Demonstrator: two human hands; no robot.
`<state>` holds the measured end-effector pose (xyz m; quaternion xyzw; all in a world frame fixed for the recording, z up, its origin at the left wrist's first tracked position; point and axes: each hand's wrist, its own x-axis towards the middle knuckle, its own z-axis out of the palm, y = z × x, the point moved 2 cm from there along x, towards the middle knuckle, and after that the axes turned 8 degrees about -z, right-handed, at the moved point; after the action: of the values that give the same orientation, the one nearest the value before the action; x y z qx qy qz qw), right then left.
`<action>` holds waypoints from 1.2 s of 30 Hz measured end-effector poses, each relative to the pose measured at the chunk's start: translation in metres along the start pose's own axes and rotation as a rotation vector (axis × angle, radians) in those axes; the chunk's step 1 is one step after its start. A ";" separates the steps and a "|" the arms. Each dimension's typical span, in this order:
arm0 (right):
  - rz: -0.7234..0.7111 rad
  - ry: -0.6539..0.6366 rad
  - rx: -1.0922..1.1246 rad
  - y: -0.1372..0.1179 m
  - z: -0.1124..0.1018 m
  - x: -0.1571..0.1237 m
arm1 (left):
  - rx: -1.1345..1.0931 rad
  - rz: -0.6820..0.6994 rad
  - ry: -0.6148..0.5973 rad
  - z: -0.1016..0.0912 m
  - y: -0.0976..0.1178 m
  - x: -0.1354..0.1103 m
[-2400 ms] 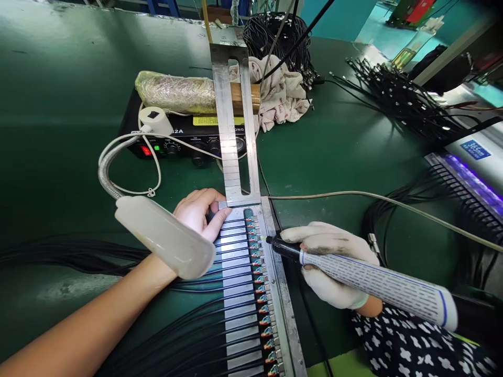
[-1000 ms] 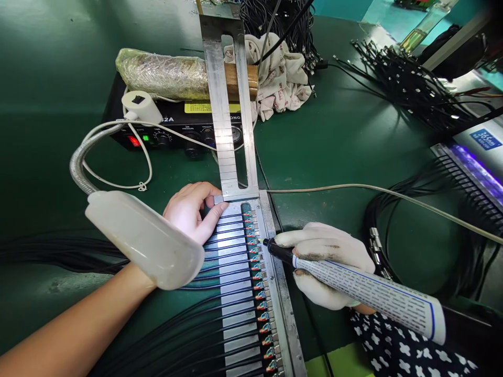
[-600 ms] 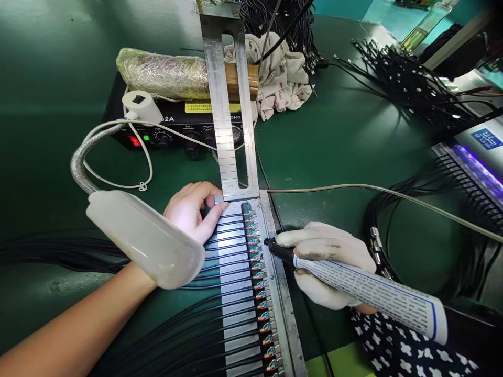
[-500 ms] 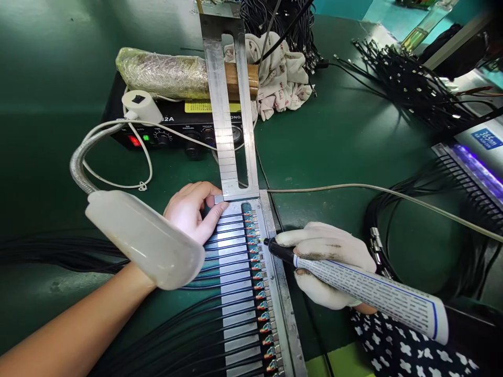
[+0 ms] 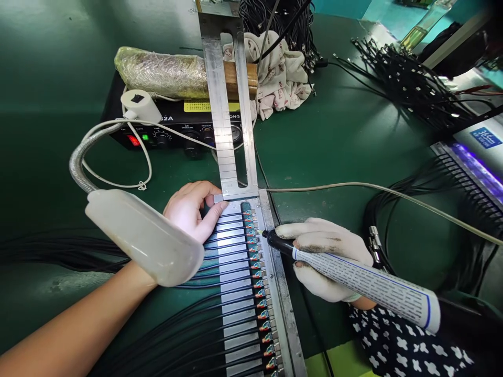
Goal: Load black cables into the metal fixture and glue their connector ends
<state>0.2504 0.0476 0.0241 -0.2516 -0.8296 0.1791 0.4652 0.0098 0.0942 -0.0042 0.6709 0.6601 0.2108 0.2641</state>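
Observation:
My gloved right hand (image 5: pixel 326 256) is wrapped round a pen-like dispensing tool (image 5: pixel 365 285) with a white printed grip and a black tip. The tip touches a small connector (image 5: pixel 255 232) near the top of the row held in a long metal fixture (image 5: pixel 285 314). Several black cables (image 5: pixel 188 314) lie side by side across the fixture. My bare left hand (image 5: pixel 190 209) rests at the fixture's upper left end, its fingers curled and the thumb pressing the metal edge. A white gooseneck lamp head (image 5: pixel 145 235) hangs over my left wrist.
A slotted metal bar (image 5: pixel 226 104) runs away from the fixture over a black controller box (image 5: pixel 173 133) with lit red and green lights. A wrapped roll (image 5: pixel 161 73), a cloth (image 5: pixel 281 78), loose cable bundles (image 5: pixel 404 89) and a violet-lit UV unit (image 5: pixel 471 167) lie around on the green bench.
The tool tip and my right hand have moved a little up the row, from one connector to one further away. My left hand stays put.

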 end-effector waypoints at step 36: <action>0.055 -0.007 0.016 -0.010 0.004 -0.010 | 0.009 -0.041 -0.004 -0.001 0.000 0.001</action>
<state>0.2482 0.0337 0.0206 -0.2698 -0.8226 0.1992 0.4591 0.0094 0.0954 -0.0039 0.6588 0.6740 0.2011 0.2668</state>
